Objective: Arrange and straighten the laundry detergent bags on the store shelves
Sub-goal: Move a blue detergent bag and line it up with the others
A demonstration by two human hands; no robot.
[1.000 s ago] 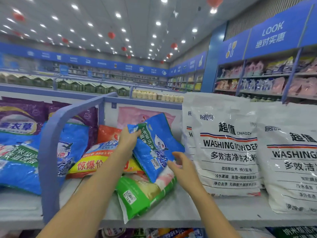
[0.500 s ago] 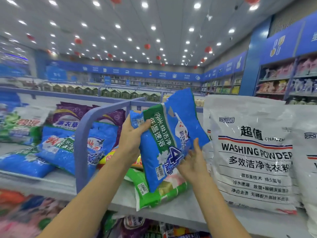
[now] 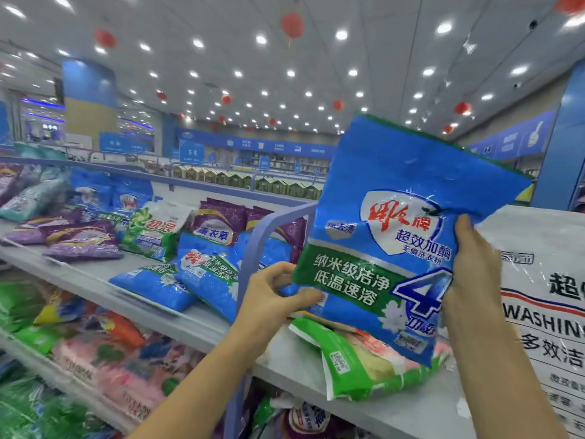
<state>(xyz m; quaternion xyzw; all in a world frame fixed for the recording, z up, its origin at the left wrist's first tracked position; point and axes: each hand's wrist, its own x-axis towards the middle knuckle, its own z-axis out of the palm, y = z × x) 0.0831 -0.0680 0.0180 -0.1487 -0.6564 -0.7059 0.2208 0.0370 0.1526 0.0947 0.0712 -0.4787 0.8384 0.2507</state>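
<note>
Our left hand (image 3: pixel 272 299) pinches the lower left corner of a glossy blue plastic detergent bag with a green band and red logo (image 3: pixel 392 236), thumb across its front and fingers curled behind. Our right hand (image 3: pixel 471 274) clasps the bag's right edge, thumb pointing up along the front, the other fingers hidden behind the plastic. Between the two hands the blue bag is held upright and slightly tilted, lifted clear above the front edge of the grey shelf (image 3: pixel 395 407), its printed face turned toward us.

Directly beneath it a green and pink plastic detergent bag (image 3: pixel 357 365) lies flat on the shelf near the front edge, a price sticker on its near corner. Just beside our right hand, a large white sack printed with "WASHING" and Chinese characters (image 3: pixel 547 299) stands upright at the shelf's right end. A curved blue-grey metal divider (image 3: pixel 253 248) rises from the shelf behind our left hand. Beyond the divider, toward the shelf's left end, more blue bags (image 3: pixel 202 274), a green and white bag (image 3: pixel 152 232) and several purple bags (image 3: pixel 79 239) lie slumped and overlapping. The lower shelf (image 3: pixel 63 384) holds mixed pink, green and orange packs, blurred.
</note>
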